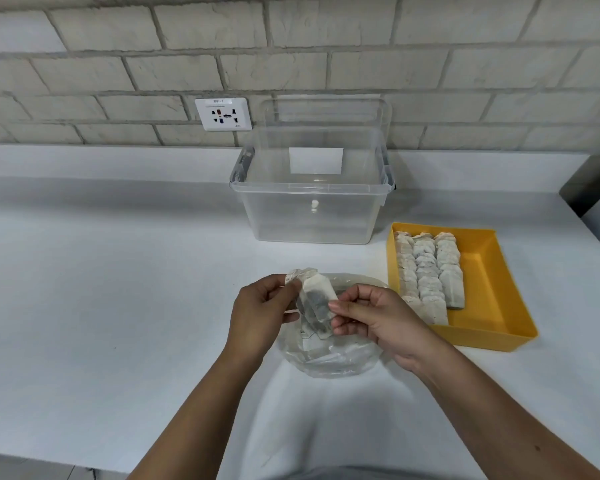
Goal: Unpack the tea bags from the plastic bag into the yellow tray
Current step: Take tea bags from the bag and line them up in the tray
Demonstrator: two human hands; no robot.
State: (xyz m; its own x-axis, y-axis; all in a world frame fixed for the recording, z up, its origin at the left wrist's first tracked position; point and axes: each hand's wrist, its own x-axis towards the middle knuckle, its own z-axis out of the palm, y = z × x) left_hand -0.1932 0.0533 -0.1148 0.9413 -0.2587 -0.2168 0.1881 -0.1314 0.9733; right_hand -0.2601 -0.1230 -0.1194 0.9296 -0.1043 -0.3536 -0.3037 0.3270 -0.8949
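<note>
**Two Hands on One Bunch of Tea Bags**

I see the left hand with fingers and thumb curled round the upper end of the held tea bags, a small bunch raised just above the plastic bag. The right hand pinches the lower right edge of the front bag between thumb and forefinger, with its other fingers loosely bent.

The bags are flat, pale paper pouches with pointed tops. Dark leaf shows through the thin paper, and small specks mark the paper.

The plastic bag is clear and crumpled. It lies on the white counter midway between the back and near edges, with more pouches visible inside.

The yellow tray is rigid, rectangular and smooth-walled, and sits toward the counter's right edge. Its left half holds three tea bag rows, overlapped like shingles, and its right half shows bare floor.

A clear bin of glossy plastic stands at the back edge.
</note>
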